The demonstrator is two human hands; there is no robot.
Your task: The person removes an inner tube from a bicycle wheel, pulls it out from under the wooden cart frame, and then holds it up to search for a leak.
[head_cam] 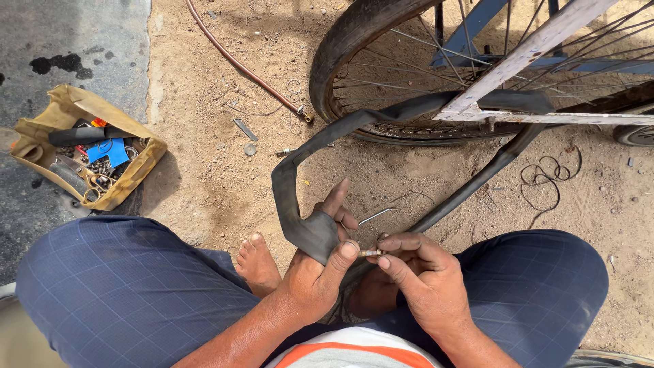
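Fingers of our left hand [317, 262] are clamping the black inner tube [310, 228] over our lap while our right hand [415, 272] is pinching its small metal valve [370, 253] beside the bicycle wheel [354, 41].

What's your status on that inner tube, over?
Left hand gripping folded black rubber inner tube. Right hand pinching small metal valve at the tube. Tube's far end draped over bicycle wheel. Nothing blocking.
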